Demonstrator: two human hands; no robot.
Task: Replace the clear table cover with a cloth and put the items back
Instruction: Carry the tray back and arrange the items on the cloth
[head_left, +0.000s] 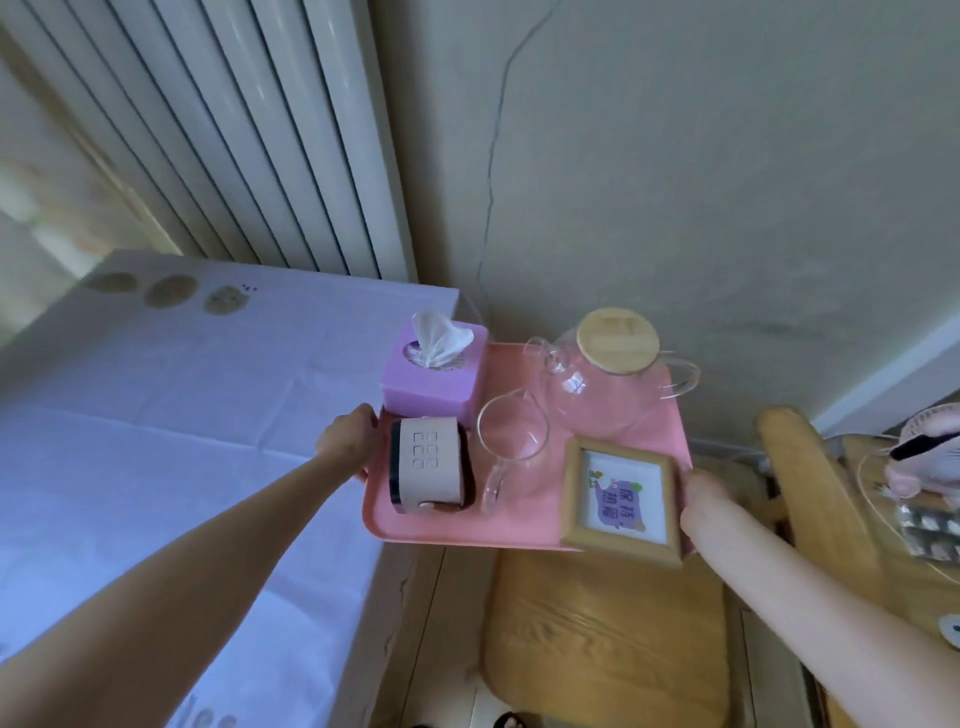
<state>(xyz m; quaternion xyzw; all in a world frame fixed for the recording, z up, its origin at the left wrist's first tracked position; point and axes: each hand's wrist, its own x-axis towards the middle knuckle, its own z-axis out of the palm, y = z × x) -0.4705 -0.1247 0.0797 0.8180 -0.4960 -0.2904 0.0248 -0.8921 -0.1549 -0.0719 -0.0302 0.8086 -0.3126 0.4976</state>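
Currently the pink tray (519, 525) is held off any surface, above the wooden chair (608, 623) and just beside the spread white cloth (156, 415). The left hand (347, 441) grips its left rim. The right hand (698, 499) grips the right rim, its fingers partly hidden by the picture frame (623, 499). Load: glass teapot (597, 384), glass cup (511, 447), tissue box (431, 384), desk clock (428, 465). Recommendation: keep the tray level, carry it leftward slowly and lower it flat onto the cloth. The frame appears to ride over the near right rim and could slide.
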